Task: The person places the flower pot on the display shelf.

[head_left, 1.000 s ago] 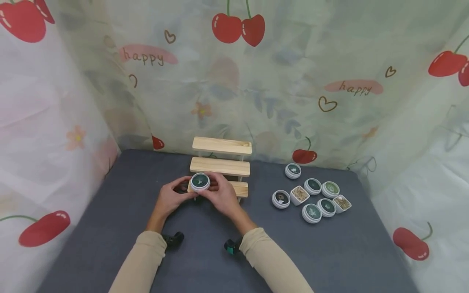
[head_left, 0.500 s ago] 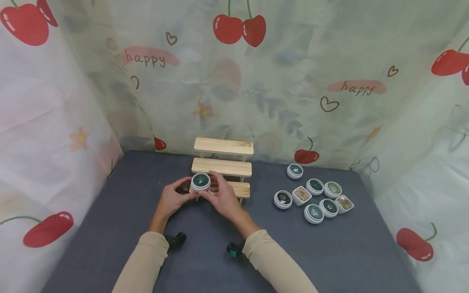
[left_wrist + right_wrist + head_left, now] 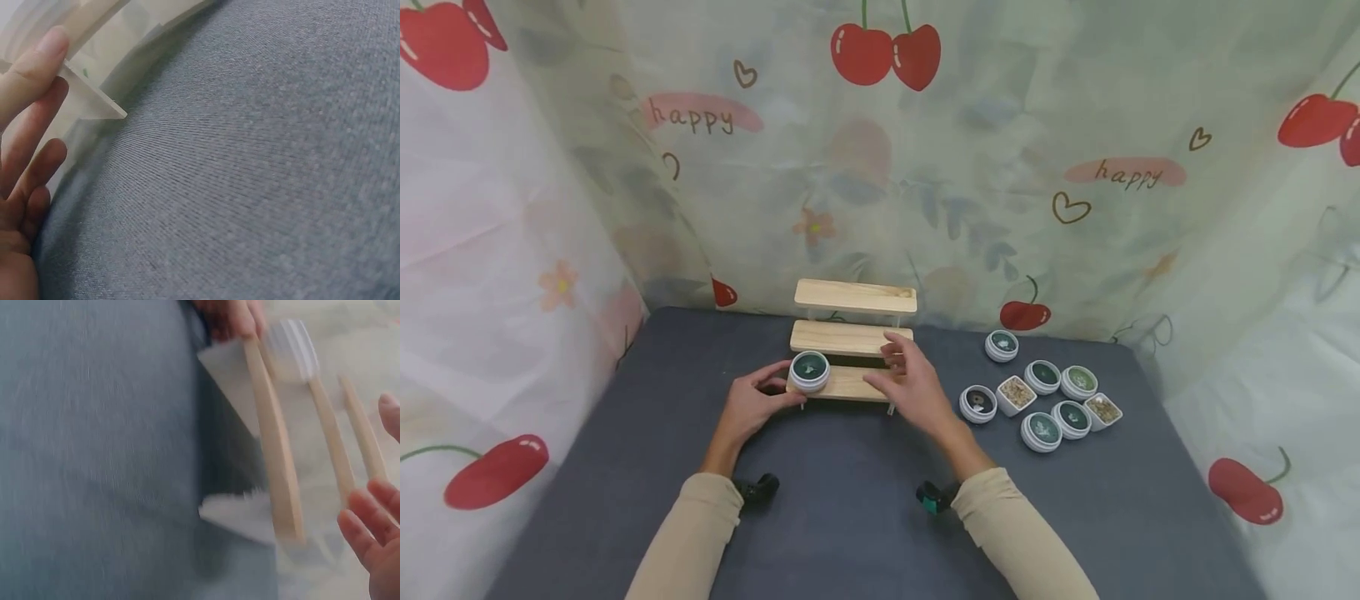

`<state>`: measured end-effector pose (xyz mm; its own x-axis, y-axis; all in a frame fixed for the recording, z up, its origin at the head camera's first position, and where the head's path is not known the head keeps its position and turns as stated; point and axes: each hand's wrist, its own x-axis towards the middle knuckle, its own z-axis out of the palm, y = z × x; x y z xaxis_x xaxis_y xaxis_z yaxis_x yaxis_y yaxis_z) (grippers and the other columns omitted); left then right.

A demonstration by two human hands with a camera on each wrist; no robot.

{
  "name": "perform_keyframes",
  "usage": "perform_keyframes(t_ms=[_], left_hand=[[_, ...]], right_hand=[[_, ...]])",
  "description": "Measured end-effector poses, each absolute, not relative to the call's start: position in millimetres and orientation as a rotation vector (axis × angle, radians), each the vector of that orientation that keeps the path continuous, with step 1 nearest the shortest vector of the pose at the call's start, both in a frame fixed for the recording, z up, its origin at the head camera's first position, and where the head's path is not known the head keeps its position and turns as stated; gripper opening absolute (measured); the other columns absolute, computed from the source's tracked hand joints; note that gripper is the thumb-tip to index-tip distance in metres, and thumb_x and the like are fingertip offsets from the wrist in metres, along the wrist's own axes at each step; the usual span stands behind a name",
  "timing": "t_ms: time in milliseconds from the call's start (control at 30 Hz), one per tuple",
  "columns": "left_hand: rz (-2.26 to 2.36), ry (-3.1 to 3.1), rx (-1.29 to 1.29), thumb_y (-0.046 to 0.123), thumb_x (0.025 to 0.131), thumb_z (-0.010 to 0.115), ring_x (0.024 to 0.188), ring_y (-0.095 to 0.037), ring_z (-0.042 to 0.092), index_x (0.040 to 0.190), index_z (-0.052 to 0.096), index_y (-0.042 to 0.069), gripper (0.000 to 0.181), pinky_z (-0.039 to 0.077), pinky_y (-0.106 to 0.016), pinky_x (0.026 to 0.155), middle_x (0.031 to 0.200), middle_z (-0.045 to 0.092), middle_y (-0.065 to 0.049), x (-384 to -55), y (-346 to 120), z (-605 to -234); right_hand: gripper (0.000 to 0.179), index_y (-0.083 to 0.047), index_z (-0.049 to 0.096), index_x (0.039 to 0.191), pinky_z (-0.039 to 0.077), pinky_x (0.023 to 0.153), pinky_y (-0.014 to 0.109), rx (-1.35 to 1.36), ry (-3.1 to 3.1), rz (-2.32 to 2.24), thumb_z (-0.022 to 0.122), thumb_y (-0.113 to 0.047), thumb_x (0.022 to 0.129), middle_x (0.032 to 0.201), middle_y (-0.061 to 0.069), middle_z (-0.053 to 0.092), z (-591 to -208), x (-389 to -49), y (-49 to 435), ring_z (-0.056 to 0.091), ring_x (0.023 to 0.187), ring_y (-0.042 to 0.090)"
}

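A small round white jar (image 3: 809,372) with a dark green top stands at the left end of the lowest board of a three-step wooden display stand (image 3: 853,339). My left hand (image 3: 756,404) holds the jar at its left side, index finger behind and thumb at the front by the board's edge. In the left wrist view, that thumb (image 3: 44,56) lies beside the board and the other fingers hang lower. My right hand (image 3: 917,387) is away from the jar, fingers spread and bent, over the right end of the stand. Nothing is in it in the right wrist view.
To the right on the dark grey cloth (image 3: 850,517) stand several round white jars (image 3: 1041,432) with dark or light green tops, one with a dark brown top (image 3: 977,404), and two square white dishes (image 3: 1017,395) of beige bits. A cherry-print curtain (image 3: 880,167) closes the back.
My right hand has let go of the jar and moved to the right. The left hand and the jar stay at the left end of the lowest board.
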<state>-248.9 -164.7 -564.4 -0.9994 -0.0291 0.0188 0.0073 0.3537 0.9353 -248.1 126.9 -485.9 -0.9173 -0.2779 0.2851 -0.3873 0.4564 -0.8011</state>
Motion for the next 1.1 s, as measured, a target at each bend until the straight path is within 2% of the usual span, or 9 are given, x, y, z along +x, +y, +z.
perform_keyframes(t_ms=[233, 500, 600, 867, 1100], left_hand=[[-1.81, -2.568, 0.026, 0.043, 0.067, 0.095, 0.096, -0.005, 0.067, 0.135, 0.066, 0.023, 0.077, 0.043, -0.02, 0.088, 0.097, 0.079, -0.002, -250, -168, -563], [-1.775, -2.614, -0.039, 0.036, 0.07, 0.095, 0.094, -0.008, 0.064, 0.136, 0.062, 0.019, 0.075, 0.04, -0.028, 0.093, 0.096, 0.078, -0.002, -251, -170, -561], [-1.781, -2.631, -0.045, 0.036, 0.071, 0.094, 0.096, -0.012, 0.063, 0.138, 0.061, 0.019, 0.077, 0.039, -0.032, 0.095, 0.098, 0.077, -0.003, -253, -170, -560], [-1.736, -2.694, -0.07, 0.041, 0.072, 0.092, 0.101, -0.016, 0.064, 0.143, 0.058, 0.02, 0.082, 0.041, -0.033, 0.093, 0.107, 0.075, -0.006, -255, -169, -558], [-1.707, -2.71, -0.077, 0.043, 0.073, 0.092, 0.1, -0.015, 0.063, 0.143, 0.058, 0.021, 0.082, 0.041, -0.032, 0.092, 0.107, 0.074, -0.005, -255, -170, -560]], right_hand=[[0.075, -0.007, 0.044, 0.149, 0.05, 0.102, 0.049, 0.416, -2.584, 1.259, 0.082, -0.025, 0.088, 0.132, 0.016, 0.06, -488, -248, 180, 0.059, 0.123, 0.032], [0.083, -0.008, 0.042, 0.151, 0.033, 0.113, 0.056, 0.084, -2.717, 1.096, 0.085, -0.034, 0.084, 0.144, 0.019, 0.048, -510, -237, 234, 0.043, 0.135, 0.037], [0.084, -0.007, 0.044, 0.15, 0.032, 0.111, 0.057, 0.007, -2.718, 1.072, 0.086, -0.034, 0.083, 0.144, 0.021, 0.045, -519, -233, 246, 0.041, 0.134, 0.039], [0.082, -0.002, 0.052, 0.143, 0.026, 0.111, 0.057, -0.021, -2.618, 1.041, 0.091, -0.029, 0.077, 0.135, 0.025, 0.052, -533, -233, 257, 0.042, 0.129, 0.042], [0.083, 0.001, 0.057, 0.14, 0.02, 0.116, 0.06, 0.067, -2.79, 0.776, 0.091, -0.036, 0.074, 0.137, 0.026, 0.059, -533, -234, 261, 0.046, 0.132, 0.044]])
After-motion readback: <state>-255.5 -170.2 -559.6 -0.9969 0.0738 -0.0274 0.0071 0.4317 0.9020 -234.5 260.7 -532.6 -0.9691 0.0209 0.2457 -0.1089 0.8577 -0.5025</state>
